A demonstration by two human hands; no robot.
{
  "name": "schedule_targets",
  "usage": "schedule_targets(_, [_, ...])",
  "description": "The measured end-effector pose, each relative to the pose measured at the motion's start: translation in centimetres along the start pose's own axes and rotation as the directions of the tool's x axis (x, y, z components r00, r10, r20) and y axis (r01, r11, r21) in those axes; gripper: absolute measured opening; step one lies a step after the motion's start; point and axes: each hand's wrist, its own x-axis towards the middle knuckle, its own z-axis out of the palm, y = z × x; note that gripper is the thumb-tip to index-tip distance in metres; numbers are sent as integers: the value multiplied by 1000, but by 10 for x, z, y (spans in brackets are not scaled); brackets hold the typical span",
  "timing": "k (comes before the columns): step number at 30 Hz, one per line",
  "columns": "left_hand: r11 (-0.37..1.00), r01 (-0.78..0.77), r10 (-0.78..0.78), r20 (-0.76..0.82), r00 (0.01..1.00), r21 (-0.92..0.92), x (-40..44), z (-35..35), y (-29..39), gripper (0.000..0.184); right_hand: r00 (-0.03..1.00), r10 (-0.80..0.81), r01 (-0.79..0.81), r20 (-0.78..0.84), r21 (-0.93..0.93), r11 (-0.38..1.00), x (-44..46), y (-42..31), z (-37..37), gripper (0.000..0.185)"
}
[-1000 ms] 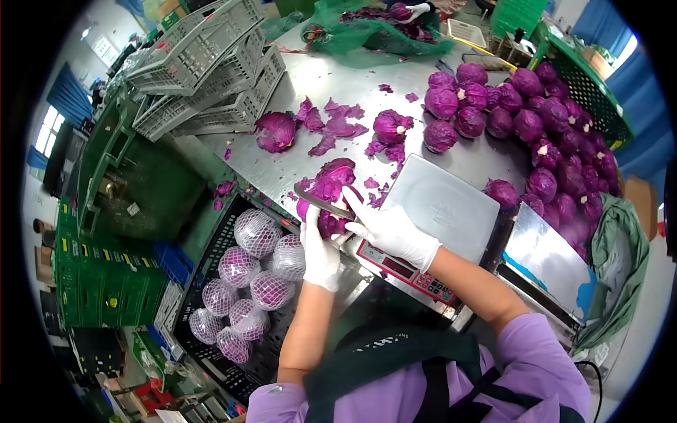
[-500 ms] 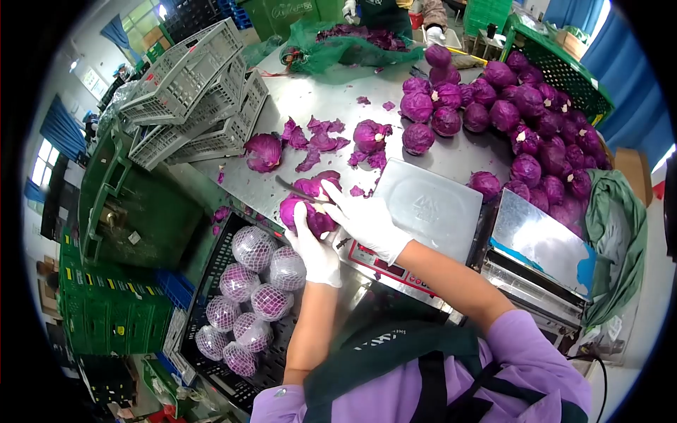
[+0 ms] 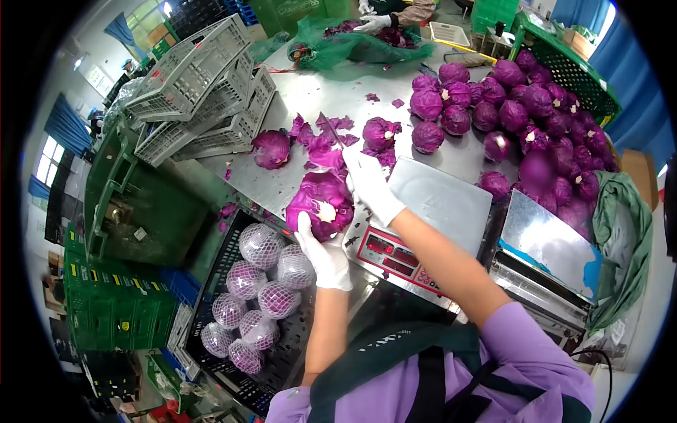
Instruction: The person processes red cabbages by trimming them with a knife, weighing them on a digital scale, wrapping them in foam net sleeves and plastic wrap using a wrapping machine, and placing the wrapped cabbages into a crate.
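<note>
Tabletop: shiny metal (image 3: 317,84), running from about 10 o'clock round to 3 (clock is the whole view, 12 at the top)
Cabbage heap: big purple pile (image 3: 539,102) at 2 o'clock, a green crate (image 3: 596,106) right behind it
Black crate: (image 3: 300,335) down at 7-8 o'clock, with eight cabbages in white netting (image 3: 279,299) inside
Grey crates: tilted stack (image 3: 204,70) at 10-11 o'clock
Green net: (image 3: 331,60) crumpled at 12, dark purple leaves in it, a co-worker's gloved hands (image 3: 371,25) right there
Scale: (image 3: 441,197) just shy of 3 o'clock, bare metal plate, red digits lit
Cabbage in hand: (image 3: 317,201) a bit left of dead centre, pale cut stem facing up, loose-looking outer leaves
Spare cabbages: one (image 3: 271,149) at 10-11 o'clock, another (image 3: 381,134) near 1, scraps around both
Right hand: white glove (image 3: 370,183) just off centre, grip closed round the knife, on the 1-2 o'clock side of that cabbage
Left hand: white glove (image 3: 322,261) at 6-7, grip clamped on the cabbage's near side, thumb up on it, other fingers mostly hidden
Knife: blade (image 3: 330,128) pointing to 11, over purple leaves; can't tell if it's touching them
Leaf scraps: (image 3: 301,132) scattered around 11
</note>
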Motion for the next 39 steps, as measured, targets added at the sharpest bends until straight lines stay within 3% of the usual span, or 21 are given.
schedule_targets(1, [1000,-6,6,-1,1000,0,2,-3,5,78,998,54,-52,25,-71,996,13,6,-4,37])
schedule_targets(2, [994,70,-61,108,992,-80,5,-4,11,78,988,-154,146,-12,-251,957,26,20,-6,44])
schedule_targets(3, [977,151,-116,223,968,-148,7,-4,16,79,999,-30,23,-19,-302,953,24,2,-14,45])
schedule_targets(7, [881,291,-156,353,922,-373,8,-28,32,83,989,-137,150,63,-521,840,79,68,-52,57])
schedule_targets(9, [917,238,-122,343,931,-321,13,-33,34,85,993,-5,50,121,-377,925,68,50,-39,80])
schedule_targets(10, [960,172,-98,310,946,-219,18,-37,33,86,983,-102,153,152,-372,916,46,20,-26,88])
schedule_targets(13, [987,122,-85,294,952,-108,23,-41,33,84,887,-202,395,414,-456,798,2,-31,-9,68])
schedule_targets(14, [986,129,-93,295,951,-105,21,-42,32,85,890,-198,389,410,-457,800,1,-29,-7,68])
schedule_targets(16, [985,137,-100,302,948,-102,20,-40,35,87,871,-217,478,441,-654,587,5,-29,-6,43])
schedule_targets(19, [997,82,-77,340,937,-1,25,-49,36,87,825,-252,565,507,-709,423,1,-32,-4,30])
schedule_targets(21, [996,87,-74,358,931,-22,33,-63,37,88,837,-283,547,468,-717,432,8,-34,-8,27])
schedule_targets(23, [982,152,-97,391,915,-111,36,-78,44,92,888,-294,459,353,-633,624,27,-39,-25,27])
schedule_targets(26, [945,150,-46,335,941,-290,33,-97,56,107,964,-170,260,203,-606,752,64,-30,-53,32])
schedule_targets(27, [957,67,14,277,961,-281,31,-94,59,113,985,-100,168,143,-614,771,68,-30,-55,35])
schedule_targets(28, [962,58,27,304,952,-266,31,-91,64,115,967,-180,255,181,-711,655,68,-31,-52,30])
schedule_targets(29, [967,48,40,332,942,-252,31,-86,68,116,958,-191,287,215,-708,645,71,-22,-46,50])
schedule_targets(31, [966,31,33,239,970,-257,21,-59,75,119,949,-42,179,313,-423,888,30,-52,-19,66])
schedule_targets(33, [952,31,37,216,976,-303,25,-59,65,111,909,16,79,417,-210,974,-21,-67,6,81])
schedule_targets(35, [981,-32,76,225,971,-193,26,-47,66,109,912,-238,363,333,-389,847,-54,-55,24,83])
schedule_targets(37, [982,-29,85,300,950,-185,28,-54,62,93,921,-247,348,302,-348,871,-61,-40,29,72])
schedule_targets(39, [987,-140,122,195,973,80,29,-57,60,79,947,-170,252,274,-302,919,-57,-30,25,50])
